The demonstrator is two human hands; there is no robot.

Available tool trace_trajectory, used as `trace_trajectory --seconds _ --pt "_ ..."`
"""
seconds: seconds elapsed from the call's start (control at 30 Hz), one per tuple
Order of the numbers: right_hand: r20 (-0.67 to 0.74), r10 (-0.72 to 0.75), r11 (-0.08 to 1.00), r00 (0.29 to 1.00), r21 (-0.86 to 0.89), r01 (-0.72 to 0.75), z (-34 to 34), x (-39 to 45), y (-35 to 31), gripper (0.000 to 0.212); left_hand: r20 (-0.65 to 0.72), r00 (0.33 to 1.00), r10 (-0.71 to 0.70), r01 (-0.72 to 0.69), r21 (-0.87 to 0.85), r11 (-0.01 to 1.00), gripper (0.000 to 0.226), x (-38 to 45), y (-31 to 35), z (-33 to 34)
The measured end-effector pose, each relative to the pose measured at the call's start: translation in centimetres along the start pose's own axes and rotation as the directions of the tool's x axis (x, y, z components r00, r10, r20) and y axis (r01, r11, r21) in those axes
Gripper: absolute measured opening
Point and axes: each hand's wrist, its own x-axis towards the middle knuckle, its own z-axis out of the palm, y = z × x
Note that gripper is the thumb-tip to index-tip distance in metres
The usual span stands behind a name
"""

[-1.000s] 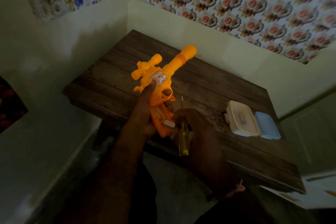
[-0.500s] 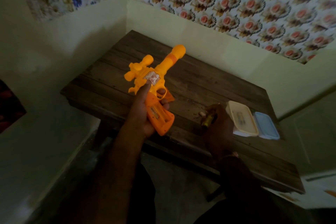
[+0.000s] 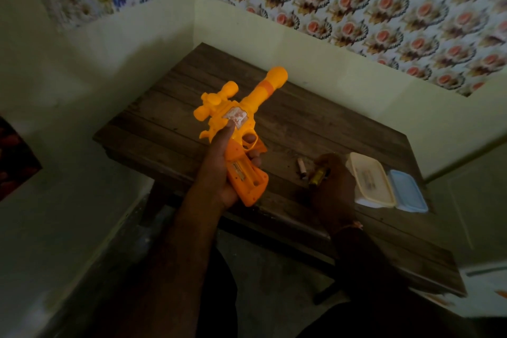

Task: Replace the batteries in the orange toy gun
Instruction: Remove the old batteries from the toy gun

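You sat facing a dark wooden table (image 3: 315,121) pushed into the corner of a room with pale walls and floral wallpaper above.

Your left hand (image 3: 219,170) held the orange toy gun (image 3: 236,132) above the near left part of the table. Its grip was closed around the gun's handle, with the thumb stretched up along the body toward a worn sticker and the fingertips showing on the far side below the trigger guard. The barrel pointed up and away from you toward the back wall, and a scope sat on the gun's left side. The battery compartment (image 3: 244,173) in the handle was open and faced you; whether it held anything, you could not tell in the dim light.

Your right hand (image 3: 333,181) was low over the table to the right of the gun, its grip closed on a small brass-coloured battery (image 3: 319,176). A second small cylinder (image 3: 301,169) lay on the table just to the left of that hand.

Just right of your right hand sat a cream rectangular container (image 3: 370,181) on the table, and a pale blue lid or box (image 3: 408,192) lay touching its right side.
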Motion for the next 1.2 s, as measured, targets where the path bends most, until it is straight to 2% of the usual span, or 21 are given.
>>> trace_trajectory --seconds 0.07,0.17,0.3,0.4,0.47,0.57,0.63,0.73,0.83,0.93,1.03,1.2 --pt "-0.073 0.002 0.998 0.997 0.067 0.003 -0.4 -0.9 -0.3 0.028 -0.004 1.000 -0.004 0.004 -0.002 1.000 0.044 0.1 -0.1 -0.1" --pt "-0.151 -0.103 0.969 0.983 0.210 0.134 -0.7 -2.6 -0.8 0.003 0.030 1.000 0.005 -0.005 0.019 1.000 0.042 0.0 -0.1 0.1" --pt "-0.095 -0.168 0.827 0.981 0.527 0.193 -0.9 -5.7 -3.1 0.023 0.018 1.000 0.017 -0.018 0.038 0.999 0.044 -0.2 -0.2 0.3" --pt "-0.077 -0.291 0.736 0.954 0.619 0.275 -1.0 -6.9 -5.3 0.014 0.064 0.996 -0.057 0.058 -0.014 0.998 0.053 -0.4 -0.3 0.6" --pt "-0.015 -0.343 0.747 0.939 0.601 0.283 -0.9 -6.9 -6.2 0.005 0.095 0.992 -0.085 0.088 -0.033 0.996 0.051 -0.4 -0.4 0.6" --pt "0.077 -0.334 0.747 0.940 0.630 0.214 -0.8 -6.8 -6.7 0.007 0.152 0.980 -0.126 0.131 -0.028 0.991 0.058 -0.3 -0.4 0.4" --pt "0.090 -0.358 0.747 0.929 0.625 0.227 -0.8 -6.9 -6.9 0.011 0.148 0.978 -0.146 0.150 -0.012 0.989 0.062 -0.2 -0.4 0.2" --pt "0.090 -0.400 0.748 0.912 0.607 0.268 -0.7 -7.3 -6.9 0.017 0.132 0.984 -0.118 0.117 0.010 0.993 0.052 0.0 -0.5 0.1" --pt "0.077 -0.405 0.756 0.911 0.589 0.286 -0.5 -7.5 -6.9 0.020 0.138 0.983 -0.117 0.113 0.035 0.993 0.051 -0.1 -0.4 0.2" --pt "0.058 -0.425 0.767 0.903 0.553 0.326 -0.7 -7.4 -7.1 0.016 0.145 0.983 -0.114 0.112 0.027 0.993 0.051 -0.2 -0.4 0.1" --pt "0.109 -0.408 0.764 0.906 0.584 0.274 -0.9 -6.9 -7.0 0.013 0.206 0.968 -0.140 0.145 -0.008 0.989 0.050 -0.3 -0.5 0.1" --pt "0.184 -0.404 0.828 0.896 0.489 0.273 -1.7 -5.5 -7.6 0.004 0.279 0.941 -0.191 0.200 -0.004 0.980 0.050 -0.8 -0.2 0.5"
